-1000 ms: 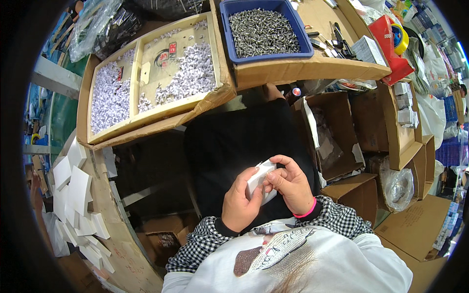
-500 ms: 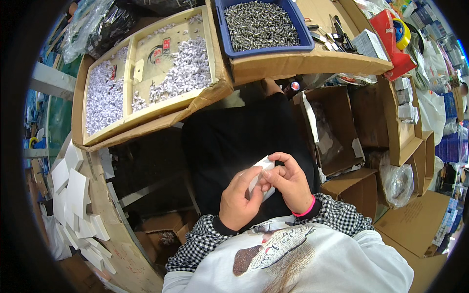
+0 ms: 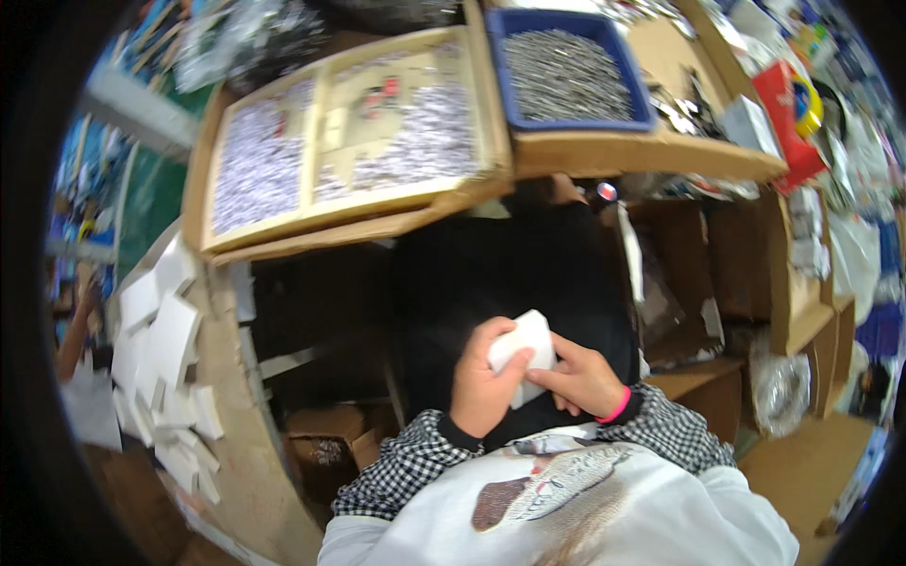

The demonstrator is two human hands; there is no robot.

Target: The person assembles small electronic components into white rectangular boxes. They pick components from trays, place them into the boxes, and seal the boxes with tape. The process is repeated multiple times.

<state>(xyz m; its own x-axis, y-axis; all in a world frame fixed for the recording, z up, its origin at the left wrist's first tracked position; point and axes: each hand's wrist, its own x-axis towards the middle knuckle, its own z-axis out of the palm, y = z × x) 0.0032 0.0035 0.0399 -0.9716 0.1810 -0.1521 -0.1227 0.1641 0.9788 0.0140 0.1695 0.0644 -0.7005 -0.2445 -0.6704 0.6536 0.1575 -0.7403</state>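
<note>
A small white box [image 3: 530, 340] is held over my dark lap, its broad face turned upward. My left hand [image 3: 483, 389] grips it from the left, with the thumb lying across its face. From the right, my right hand [image 3: 585, 379] closes on its lower right edge with the thumb against it and the fingers curled below. The underside of the box is hidden by my hands.
On the left, a pile of white boxes [image 3: 159, 344] rests on a cardboard surface. Ahead are a wooden tray [image 3: 309, 141] of small white pieces and a blue bin [image 3: 651, 121] of metal pieces. Open cardboard boxes [image 3: 665, 283] stand at the right.
The white box has turned so its broad face shows. My right fingers have come down from its top to its lower right edge. The surroundings have shifted rightward in view.
</note>
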